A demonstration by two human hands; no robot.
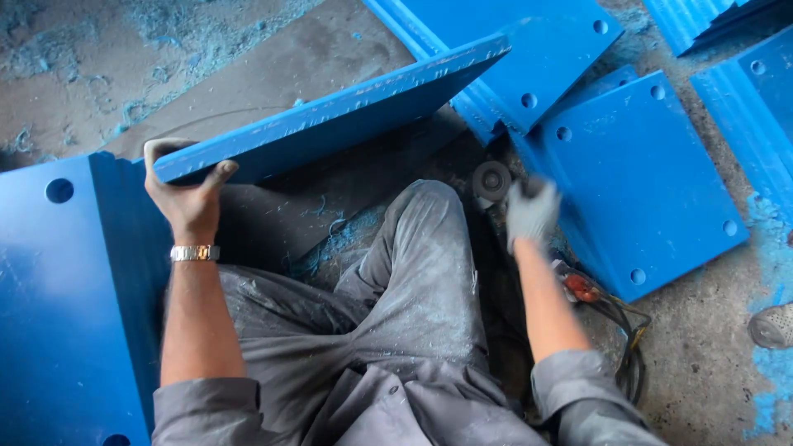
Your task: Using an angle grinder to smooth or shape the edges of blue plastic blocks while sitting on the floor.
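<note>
My left hand [188, 192] grips the near corner of a thick blue plastic plate [347, 116] and holds it tilted up off the floor, its edge running toward the upper right. A metal watch sits on that wrist. My right hand [531, 211], in a grey glove and blurred, is on an angle grinder whose round disc [492, 181] shows just left of the glove, above my raised knee. Whether the fingers fully close on the grinder is hard to see.
Several blue plates with round corner holes lie around: a large one at left [66, 306], one at right [640, 186], others at the top [529, 49]. Blue shavings cover the concrete floor. A black cable [624, 330] coils by my right arm. A shoe tip [772, 326] shows at right.
</note>
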